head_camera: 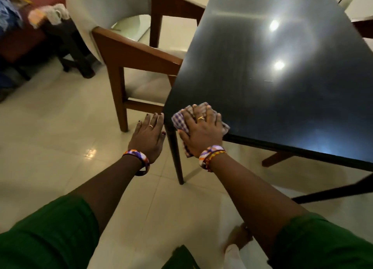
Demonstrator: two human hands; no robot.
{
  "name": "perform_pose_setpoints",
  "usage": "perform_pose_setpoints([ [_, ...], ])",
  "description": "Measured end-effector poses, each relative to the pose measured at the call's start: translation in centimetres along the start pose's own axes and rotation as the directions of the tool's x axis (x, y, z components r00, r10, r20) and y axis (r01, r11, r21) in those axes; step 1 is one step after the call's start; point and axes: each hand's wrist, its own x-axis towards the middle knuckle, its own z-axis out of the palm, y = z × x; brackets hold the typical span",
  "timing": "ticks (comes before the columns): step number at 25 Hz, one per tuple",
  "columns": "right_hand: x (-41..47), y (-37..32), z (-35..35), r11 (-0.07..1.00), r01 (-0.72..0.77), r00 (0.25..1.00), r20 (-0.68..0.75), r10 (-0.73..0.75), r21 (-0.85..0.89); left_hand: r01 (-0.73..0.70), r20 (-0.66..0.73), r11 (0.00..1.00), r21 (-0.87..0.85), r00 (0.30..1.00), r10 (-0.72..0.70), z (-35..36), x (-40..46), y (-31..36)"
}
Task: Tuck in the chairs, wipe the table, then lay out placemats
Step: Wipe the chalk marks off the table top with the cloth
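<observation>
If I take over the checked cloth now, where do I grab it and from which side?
Take the checked cloth by its loose tail hanging over the table near edge by the corner, coming from the near side, below the right hand. That hand lies flat over the cloth's middle, so only its fringes are free. The left hand is open beside the corner.

Your checked cloth point(182, 120) lies crumpled on the glossy black desk point(282, 70), at its near corner; a tucked chair point(129, 52) flanks it.

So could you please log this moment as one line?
step: wiping | right hand: flat on checked cloth, table corner | left hand: open, beside corner
</observation>
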Motion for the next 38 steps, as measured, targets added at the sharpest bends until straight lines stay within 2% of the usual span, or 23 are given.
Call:
perform_pose_setpoints([
  [3, 1.8, -1.5, -0.2, 0.992, 0.127, 0.991, 0.053, -0.127, -0.012, 0.025, -0.063, 1.000, -0.008, 0.998, -0.025, -0.4, -0.1, 0.0],
  [5, 1.1, 1.0, -0.5, 0.981, 0.192, 0.979, 0.066, -0.191, -0.005, 0.023, -0.095, 1.000, -0.014, 0.995, -0.024, -0.8, 0.4, 1.1],
  [7, -0.8, 5.0, -0.9, 0.985, 0.173, 0.981, 0.084, -0.173, 0.006, 0.017, -0.081, 1.000, 0.007, 0.997, -0.017, -1.0, 1.3, 2.4],
  [9, -3.0, 10.5, -1.6, 0.998, 0.061, 0.994, 0.094, -0.061, 0.002, -0.032, -0.038, 0.999, 0.029, 0.999, 0.033, -0.7, 3.1, 4.9],
  [12, -5.5, 19.1, -2.8, 0.981, -0.189, 0.979, 0.093, 0.183, 0.053, -0.089, 0.019, 0.995, 0.054, 0.996, 0.088, -0.1, 6.1, 10.1],
  [17, -5.6, 31.4, -4.8, 0.838, -0.543, 0.839, 0.010, 0.543, 0.044, -0.078, 0.069, 0.996, 0.038, 0.995, 0.075, 0.3, 11.3, 16.2],
  [21, 0.3, 35.9, -5.8, 0.744, -0.663, 0.748, 0.028, 0.664, 0.078, 0.019, 0.027, 0.996, 0.082, 0.999, -0.022, 0.6, 15.9, 18.7],
  [23, 3.9, 35.3, -6.3, 0.754, -0.651, 0.758, 0.028, 0.651, 0.089, 0.059, 0.015, 0.995, 0.079, 0.998, -0.061, 0.7, 17.0, 18.9],
  [25, 7.5, 32.5, -6.5, 0.820, -0.568, 0.823, 0.031, 0.568, 0.071, 0.088, 0.019, 0.993, 0.072, 0.996, -0.090, 1.0, 17.5, 18.9],
  [26, 9.1, 30.2, -6.5, 0.866, -0.495, 0.869, 0.043, 0.493, 0.068, 0.108, 0.021, 0.992, 0.060, 0.994, -0.109, 1.0, 17.6, 18.9],
  [28, 11.3, 25.5, -5.6, 0.965, -0.255, 0.966, 0.062, 0.251, 0.058, 0.175, 0.010, 0.984, 0.026, 0.985, -0.175, 1.1, 18.2, 18.7],
  [30, 12.3, 22.3, -4.5, 0.998, -0.011, 0.996, 0.085, 0.006, 0.065, 0.235, -0.003, 0.972, 0.003, 0.972, -0.235, 1.0, 19.4, 18.6],
  [31, 13.0, 22.3, -4.1, 0.997, 0.041, 0.994, 0.095, -0.048, 0.068, 0.250, -0.005, 0.968, 0.003, 0.968, -0.250, 0.9, 20.1, 18.4],
  [33, 15.1, 24.7, -4.1, 0.997, -0.004, 0.996, 0.090, -0.004, 0.082, 0.257, -0.003, 0.966, 0.020, 0.966, -0.257, 0.6, 22.1, 18.1],
  [35, 17.5, 28.9, -4.5, 0.983, -0.169, 0.985, 0.058, 0.165, 0.076, 0.236, 0.005, 0.971, 0.034, 0.972, -0.236, 0.2, 24.4, 17.8],
  [38, 21.1, 35.4, -5.4, 0.916, -0.398, 0.917, 0.050, 0.396, 0.046, 0.191, 0.013, 0.980, 0.047, 0.981, -0.192, -0.5, 29.0, 17.2],
])
